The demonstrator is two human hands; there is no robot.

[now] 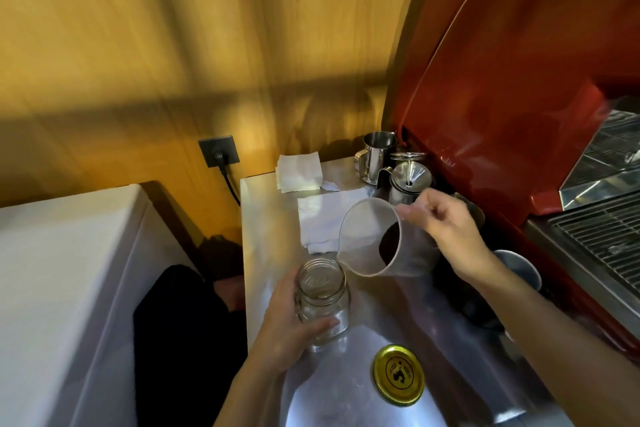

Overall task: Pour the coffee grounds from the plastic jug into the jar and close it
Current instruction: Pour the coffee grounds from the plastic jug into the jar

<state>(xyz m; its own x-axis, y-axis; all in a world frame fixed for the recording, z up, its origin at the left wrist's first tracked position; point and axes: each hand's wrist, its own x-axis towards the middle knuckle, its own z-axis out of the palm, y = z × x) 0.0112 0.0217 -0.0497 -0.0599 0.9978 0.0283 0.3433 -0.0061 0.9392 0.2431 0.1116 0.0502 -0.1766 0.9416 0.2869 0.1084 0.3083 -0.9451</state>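
Fingers (pixel 322 324) wrap jar (pixel 322 295); jug (pixel 374 239) tilted above.

Tilted plastic jug (pixel 372 239) of coffee grounds (pixel 390 242) above open jar (pixel 322 302), both in hands.

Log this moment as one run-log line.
left hand: holds jar | right hand: tilts plastic jug over jar | grounds: in jug | lid: off, on counter

The lid (pixel 398 374) is yellow with a black picture, the coffee grounds (pixel 389 243) are dark brown, and the big machine (pixel 502 80) is red.
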